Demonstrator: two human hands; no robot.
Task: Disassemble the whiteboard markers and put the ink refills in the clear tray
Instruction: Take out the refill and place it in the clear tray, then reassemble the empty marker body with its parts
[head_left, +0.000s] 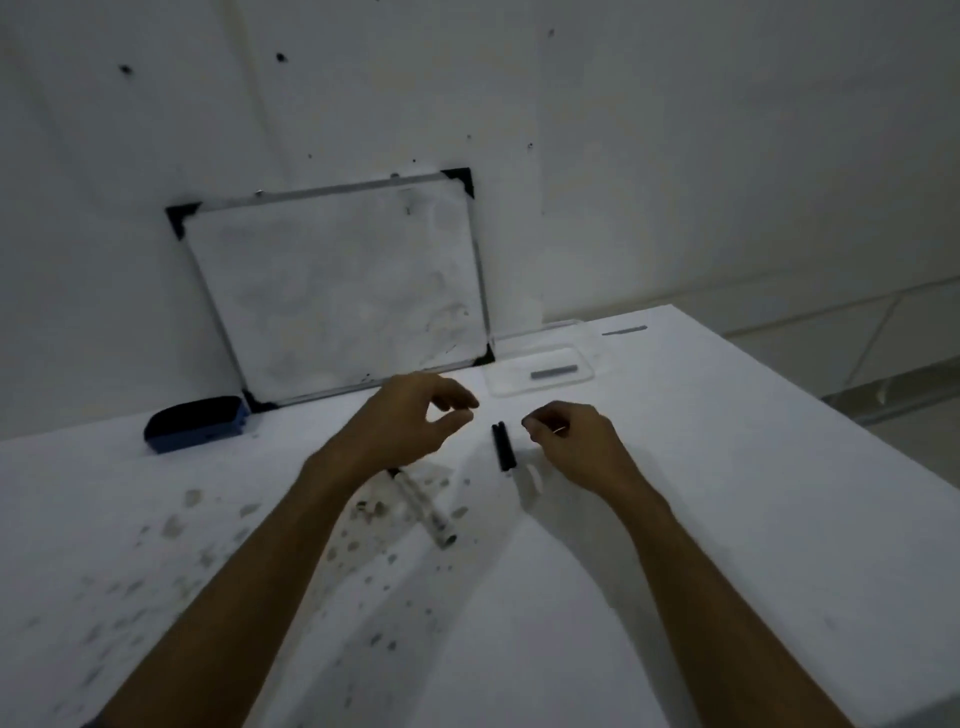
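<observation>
A black marker cap (503, 446) lies on the white table between my hands, with a white marker body (532, 475) just below it. My left hand (415, 421) hovers to its left, fingers apart and empty. To the cap's right, my right hand (574, 441) is loosely curled; whether it pinches something small is unclear. A clear marker barrel (423, 506) lies under my left wrist. The clear tray (540, 371) sits beyond my hands and holds one grey ink refill (554, 372).
A small whiteboard (337, 291) leans against the wall behind the table. A blue eraser (196, 423) rests at the back left. A grey stick (623, 330) lies near the far table edge. Ink stains cover the table's left part (171, 525).
</observation>
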